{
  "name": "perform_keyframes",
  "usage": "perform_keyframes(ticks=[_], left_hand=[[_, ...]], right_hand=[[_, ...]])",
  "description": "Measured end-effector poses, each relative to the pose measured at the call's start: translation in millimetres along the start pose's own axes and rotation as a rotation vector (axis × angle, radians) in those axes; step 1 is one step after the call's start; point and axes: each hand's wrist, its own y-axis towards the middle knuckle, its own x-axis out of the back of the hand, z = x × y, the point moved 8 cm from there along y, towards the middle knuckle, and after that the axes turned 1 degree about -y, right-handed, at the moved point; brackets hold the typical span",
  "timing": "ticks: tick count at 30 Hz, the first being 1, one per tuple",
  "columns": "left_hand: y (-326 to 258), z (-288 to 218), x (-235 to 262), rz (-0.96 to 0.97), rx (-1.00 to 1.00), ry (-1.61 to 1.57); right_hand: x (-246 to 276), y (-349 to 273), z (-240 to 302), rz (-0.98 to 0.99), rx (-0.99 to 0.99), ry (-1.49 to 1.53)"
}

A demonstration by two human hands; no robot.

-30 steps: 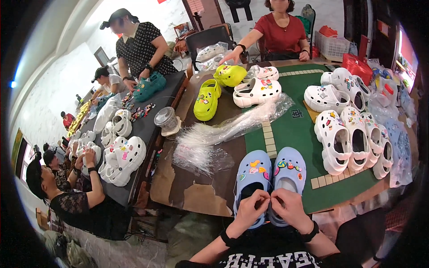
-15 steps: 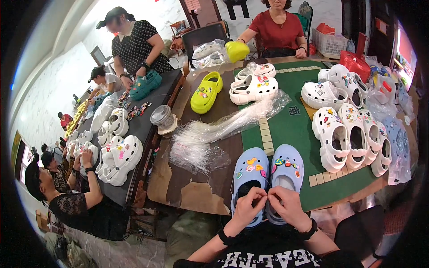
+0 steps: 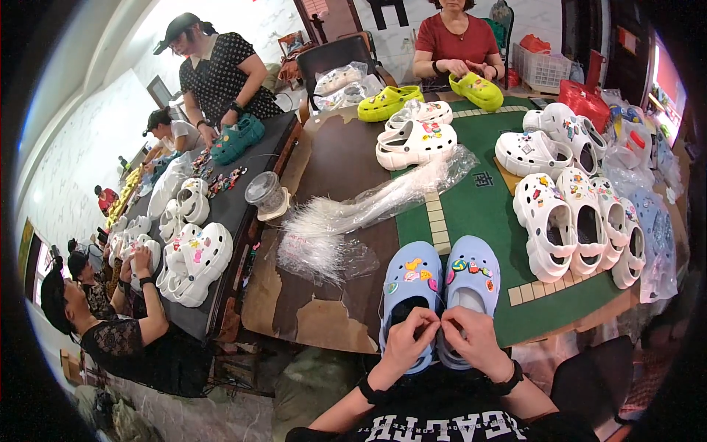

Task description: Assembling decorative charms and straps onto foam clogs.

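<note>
Left hand (image 3: 405, 340) and right hand (image 3: 479, 340) both pinched at thumb and fingertips, nearly meeting over the gap between the clogs; anything in the pinch is too small to tell. Pale-blue foam left clog with colourful charms (image 3: 403, 287) and matching pale-blue foam right clog (image 3: 476, 281) sit side by side at the near edge of the worn brown table (image 3: 317, 162). Heels look past that edge, so a hard backward tug could drag one off. Hands partly cover the openings; a fumble there may go unseen. Farther: bundle of thin white strands in clear plastic (image 3: 324, 236), end splayed, could scatter if a forearm snags it. Chunky white foam clogs (image 3: 544, 221) to the right stand close-packed; one knock might topple several.
</note>
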Motion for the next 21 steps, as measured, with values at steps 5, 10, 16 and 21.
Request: perform_keyframes(ticks=[5,10,16,21], left_hand=[[0.2,1.3,-0.3,-0.007,-0.025,0.001],[0.1,0.9,-0.9,0.013,-0.015,0.006],[0.4,-1.1,-0.2,0.009,-0.01,-0.013],[-0.5,2.7,0.5,0.004,0.032,0.01]], right_hand=[[0.3,0.2,-0.5,0.014,-0.03,0.004],[0.7,0.6,2.4,0.025,0.006,-0.031],[1.8,-0.7,-1.5,-0.007,-0.084,0.043],[0.7,-0.1,0.3,0.002,-0.013,-0.004]])
